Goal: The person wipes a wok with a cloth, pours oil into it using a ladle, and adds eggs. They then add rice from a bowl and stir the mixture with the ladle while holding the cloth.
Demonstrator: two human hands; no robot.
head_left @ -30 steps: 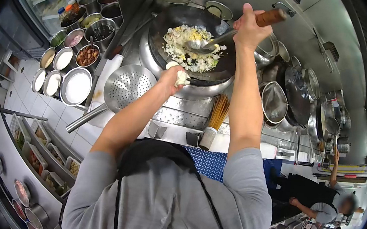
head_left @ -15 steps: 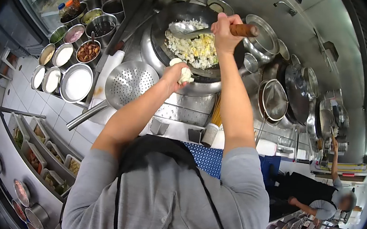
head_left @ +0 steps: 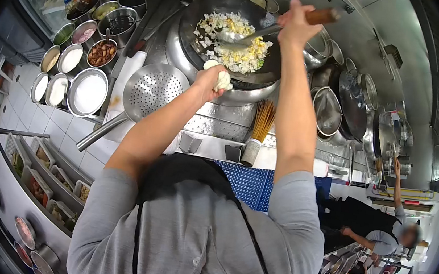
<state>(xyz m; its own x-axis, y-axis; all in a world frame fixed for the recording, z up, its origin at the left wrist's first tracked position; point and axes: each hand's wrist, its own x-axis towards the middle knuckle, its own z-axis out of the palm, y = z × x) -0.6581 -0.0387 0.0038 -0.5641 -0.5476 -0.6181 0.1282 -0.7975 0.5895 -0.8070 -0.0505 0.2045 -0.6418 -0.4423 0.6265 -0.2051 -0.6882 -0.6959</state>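
Wok (head_left: 273, 66) sits upper centre of frame; your left grip (head_left: 211, 81) clamps pale cloth (head_left: 223, 81), your right grip (head_left: 295, 26) the ladle (head_left: 262, 33).

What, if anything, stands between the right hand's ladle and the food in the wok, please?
Nothing visible does: the ladle runs from the right hand into the food in the wok. The left hand, holding white cloth by the wok's near edge, lies outside that line.

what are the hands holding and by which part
The right hand grips the ladle low on its wooden handle. The left hand clutches a pale cloth by its bunched middle, at the wok's near edge; any grip on the wok is hidden.
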